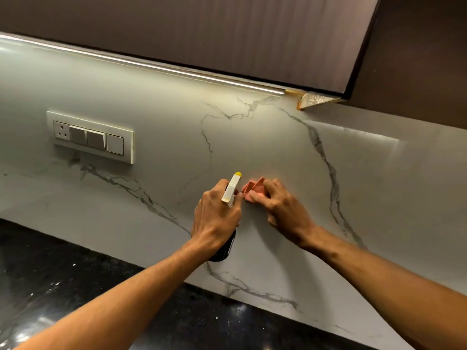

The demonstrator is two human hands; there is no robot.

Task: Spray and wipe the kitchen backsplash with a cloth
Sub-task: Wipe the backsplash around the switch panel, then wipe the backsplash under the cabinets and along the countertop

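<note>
Here, cloth (253, 190) in right hand (285, 210).

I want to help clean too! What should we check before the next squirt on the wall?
1. Left hand grips the spray bottle: ok.
2. Right hand holds the pink cloth: ok.
3. Yellow nozzle faces the backsplash: ok.
4. Switch panel sits well left of the nozzle: ok.
5. Cloth clear of the spray path: not ok, it sits right beside the nozzle.
6. Liquid left in the dark bottle: cannot tell.
</note>
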